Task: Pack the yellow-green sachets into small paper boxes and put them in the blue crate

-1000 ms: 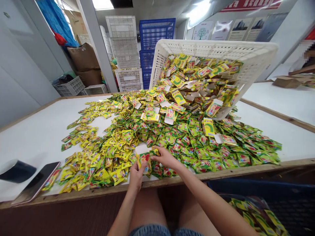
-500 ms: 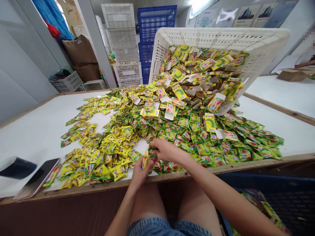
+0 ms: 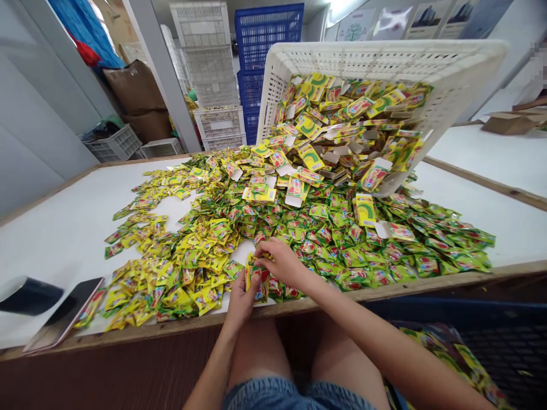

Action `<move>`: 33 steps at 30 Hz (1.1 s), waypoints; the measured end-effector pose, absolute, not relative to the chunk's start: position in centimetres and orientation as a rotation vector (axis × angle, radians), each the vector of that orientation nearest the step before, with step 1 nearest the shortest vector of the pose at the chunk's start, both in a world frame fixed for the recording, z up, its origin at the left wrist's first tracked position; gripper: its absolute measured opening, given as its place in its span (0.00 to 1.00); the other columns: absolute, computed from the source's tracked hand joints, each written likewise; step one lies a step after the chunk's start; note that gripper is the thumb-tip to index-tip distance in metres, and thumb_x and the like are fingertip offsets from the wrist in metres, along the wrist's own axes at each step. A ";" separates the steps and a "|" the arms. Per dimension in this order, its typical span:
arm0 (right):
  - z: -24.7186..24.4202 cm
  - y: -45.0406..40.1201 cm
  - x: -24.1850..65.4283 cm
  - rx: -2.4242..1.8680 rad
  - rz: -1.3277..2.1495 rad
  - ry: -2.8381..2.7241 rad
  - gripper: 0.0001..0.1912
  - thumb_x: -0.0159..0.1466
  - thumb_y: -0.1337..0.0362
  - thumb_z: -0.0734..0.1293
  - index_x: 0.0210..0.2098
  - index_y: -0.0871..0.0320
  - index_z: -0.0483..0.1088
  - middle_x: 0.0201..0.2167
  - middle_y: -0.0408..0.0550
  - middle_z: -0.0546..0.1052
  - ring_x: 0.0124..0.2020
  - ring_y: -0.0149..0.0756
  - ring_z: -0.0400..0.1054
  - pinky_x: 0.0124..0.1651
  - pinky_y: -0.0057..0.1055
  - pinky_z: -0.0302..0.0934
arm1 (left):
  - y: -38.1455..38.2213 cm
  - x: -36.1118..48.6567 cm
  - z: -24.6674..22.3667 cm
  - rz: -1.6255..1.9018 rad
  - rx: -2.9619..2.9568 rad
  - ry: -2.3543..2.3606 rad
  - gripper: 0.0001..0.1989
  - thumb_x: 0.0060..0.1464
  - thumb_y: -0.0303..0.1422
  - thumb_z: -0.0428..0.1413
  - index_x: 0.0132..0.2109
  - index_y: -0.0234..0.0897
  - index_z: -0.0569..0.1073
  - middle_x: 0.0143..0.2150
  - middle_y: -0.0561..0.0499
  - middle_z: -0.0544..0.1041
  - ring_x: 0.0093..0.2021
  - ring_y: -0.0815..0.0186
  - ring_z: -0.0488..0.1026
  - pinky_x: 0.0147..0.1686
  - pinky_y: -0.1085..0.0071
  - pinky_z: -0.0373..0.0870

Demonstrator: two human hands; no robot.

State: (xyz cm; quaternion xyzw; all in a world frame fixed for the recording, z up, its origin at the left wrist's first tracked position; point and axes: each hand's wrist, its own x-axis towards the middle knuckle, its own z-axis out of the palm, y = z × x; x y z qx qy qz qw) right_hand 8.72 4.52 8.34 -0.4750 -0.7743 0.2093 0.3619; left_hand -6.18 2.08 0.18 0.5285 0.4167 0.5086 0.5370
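Note:
My left hand is closed round a small yellow, red and green carton, held upright just above the table's front edge. My right hand is at the carton's upper end, fingers pinched together. A bit of yellow shows by those fingertips; whether it is a packet or a carton flap I cannot tell. Around both hands lie heaps of small sachets: yellow ones to the left, green ones to the right. Open-flapped cartons spill from a tipped white basket behind them.
A dark cup and a phone lie at the table's left front. Below the right edge stands a blue crate with cartons inside. White crates and blue crates are stacked behind. A wooden rim borders the table.
My right fingers have shifted slightly up and left over the carton's top. The green packet seen at them earlier no longer shows there. My left hand has turned the carton more upright.

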 end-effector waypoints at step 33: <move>2.2 2.0 10.2 -1.125 0.789 -1.597 0.09 0.60 0.68 0.63 0.40 0.57 0.68 0.28 0.43 0.72 0.30 0.32 0.67 0.36 0.28 0.60 | 1.6 -5.3 1.1 1.255 1.283 0.877 0.19 0.53 0.33 0.54 0.52 0.41 0.60 0.44 0.47 0.73 0.44 0.64 0.72 0.46 0.65 0.66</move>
